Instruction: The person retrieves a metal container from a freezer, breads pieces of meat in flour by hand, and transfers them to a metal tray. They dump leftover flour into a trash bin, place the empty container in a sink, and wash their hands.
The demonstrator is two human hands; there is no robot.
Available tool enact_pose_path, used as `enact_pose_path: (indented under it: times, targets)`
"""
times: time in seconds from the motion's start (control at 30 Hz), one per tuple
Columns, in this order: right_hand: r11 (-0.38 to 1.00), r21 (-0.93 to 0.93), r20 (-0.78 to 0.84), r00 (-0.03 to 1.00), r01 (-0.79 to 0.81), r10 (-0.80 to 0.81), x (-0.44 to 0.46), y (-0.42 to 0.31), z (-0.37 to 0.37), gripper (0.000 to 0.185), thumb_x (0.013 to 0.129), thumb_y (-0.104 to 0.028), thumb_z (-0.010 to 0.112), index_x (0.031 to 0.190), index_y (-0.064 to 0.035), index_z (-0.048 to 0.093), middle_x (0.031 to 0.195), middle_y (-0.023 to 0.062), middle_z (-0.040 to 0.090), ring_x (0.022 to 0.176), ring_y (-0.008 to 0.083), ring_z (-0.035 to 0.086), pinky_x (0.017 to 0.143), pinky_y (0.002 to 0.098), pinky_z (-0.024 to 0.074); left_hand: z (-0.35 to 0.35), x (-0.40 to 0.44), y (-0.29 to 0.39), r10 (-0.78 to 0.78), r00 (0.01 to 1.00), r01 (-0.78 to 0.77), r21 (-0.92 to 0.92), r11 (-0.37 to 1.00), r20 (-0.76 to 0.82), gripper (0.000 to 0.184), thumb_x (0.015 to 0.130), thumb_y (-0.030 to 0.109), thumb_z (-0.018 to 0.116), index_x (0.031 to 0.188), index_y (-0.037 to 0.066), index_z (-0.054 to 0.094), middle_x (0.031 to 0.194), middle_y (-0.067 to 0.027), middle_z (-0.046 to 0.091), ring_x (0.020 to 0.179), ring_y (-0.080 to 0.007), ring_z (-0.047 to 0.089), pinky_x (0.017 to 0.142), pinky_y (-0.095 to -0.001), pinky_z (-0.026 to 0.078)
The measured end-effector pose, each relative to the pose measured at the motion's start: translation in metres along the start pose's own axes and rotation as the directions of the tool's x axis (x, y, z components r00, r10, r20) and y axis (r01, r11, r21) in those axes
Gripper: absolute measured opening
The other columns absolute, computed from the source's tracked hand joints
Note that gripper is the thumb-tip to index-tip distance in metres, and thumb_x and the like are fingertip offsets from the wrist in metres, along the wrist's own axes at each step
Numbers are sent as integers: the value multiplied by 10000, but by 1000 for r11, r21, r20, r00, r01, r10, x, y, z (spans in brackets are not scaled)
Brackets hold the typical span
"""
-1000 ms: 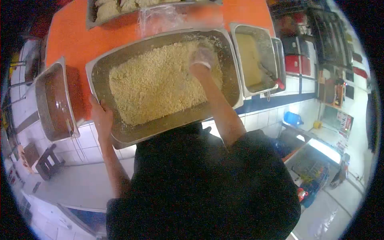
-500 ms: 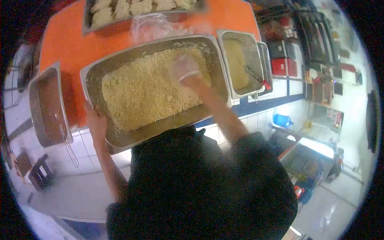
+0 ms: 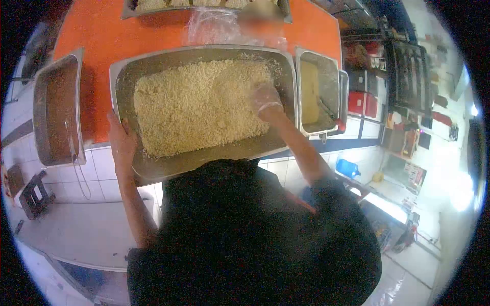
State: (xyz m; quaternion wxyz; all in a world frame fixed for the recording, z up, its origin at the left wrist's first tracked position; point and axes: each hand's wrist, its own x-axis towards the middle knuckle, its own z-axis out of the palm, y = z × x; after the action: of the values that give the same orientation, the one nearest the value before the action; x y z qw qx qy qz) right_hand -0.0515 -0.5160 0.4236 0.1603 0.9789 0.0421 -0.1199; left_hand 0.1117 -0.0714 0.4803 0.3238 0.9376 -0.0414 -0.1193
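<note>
R hand blurred; contact w/ crumbs unclear; far tray cut off

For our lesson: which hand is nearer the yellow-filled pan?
Right: the right hand is near the pan; the left hand is across the crumb tray, at its left rim.

Kitchen gear surrounded an orange surface.
Clear plastic film lay crumpled on its far part, and a metal container stood at its left side, with a thin loop hanging from the near end. Lower left, a dark slotted object stood by the edge of a whitish ledge. On the right appeared a red box, a dark rack and a blue bottle near a small yellow item.
</note>
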Motion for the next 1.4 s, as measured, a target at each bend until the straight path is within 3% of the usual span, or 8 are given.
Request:
enact_pose_path:
  times: [0.23,0.4,0.63,0.8,0.87,0.97,1.2,1.4]
  targets:
    - [851,-523,62,998,44,-13,-68,-44,91,337,940,-213,571,1250,-81,594,1215,78,631,1067,168,606,914,345,509,16,12,-22,0,999,0,-21,1000,33,504,973,80,460,1444,11,297,1041,-363,620,942,-548,608,779,-584,463]
    - [975,-219,439,890,-26,122,-50,-86,20,354,961,-199,533,1279,-51,581,1256,114,618,1120,204,598,1004,405,457,3,-4,-7,155,986,-157,-22,987,-54,516,968,79,459,1448,1,286,1111,-359,606,973,-534,607,800,-570,466]
    - [863,374,-89,913,-340,399,-2,-93,20,306,864,-192,648,1136,-52,632,1120,99,647,1069,213,608,962,391,468,10,0,-23,103,995,-103,45,994,-13,504,957,79,468,1415,-48,298,1138,-368,593,994,-528,604,793,-563,470]
    - [350,513,507,606,-784,614,25,-55,100,281,795,-187,730,1034,-53,669,1023,88,668,1033,219,614,932,381,475,6,-2,-13,327,928,-308,127,943,-178,428,959,87,475,1348,-43,351,1061,-361,617,949,-535,612,770,-565,474]
    - [236,561,427,522,-793,739,18,-64,107,260,806,-222,710,996,-49,670,987,78,664,1026,238,615,924,400,478,0,0,-5,-23,998,19,60,998,62,406,965,95,482,1328,-40,361,1035,-343,629,934,-543,611,765,-578,470]
    - [834,507,-301,861,-219,409,13,-96,102,333,878,-303,597,1065,-35,663,1083,136,652,1055,298,600,944,481,459,-1,-3,4,14,1000,-14,-69,998,7,420,970,95,481,1350,-30,352,1036,-350,624,930,-551,606,758,-586,465]
    - [731,682,-173,971,0,162,35,-158,-16,334,883,-291,590,1085,-34,656,1099,140,647,1054,295,601,934,475,466,19,5,-29,287,941,-264,140,954,-180,451,980,102,478,1395,7,330,1042,-363,619,931,-552,605,752,-592,463]
    - [753,370,-101,783,-543,614,58,-35,13,335,887,-280,584,1103,-33,649,1112,144,643,1054,293,602,925,470,471,22,7,-42,327,932,-303,161,939,-156,505,986,114,481,1433,-28,295,1044,-381,609,920,-554,608,751,-596,464]
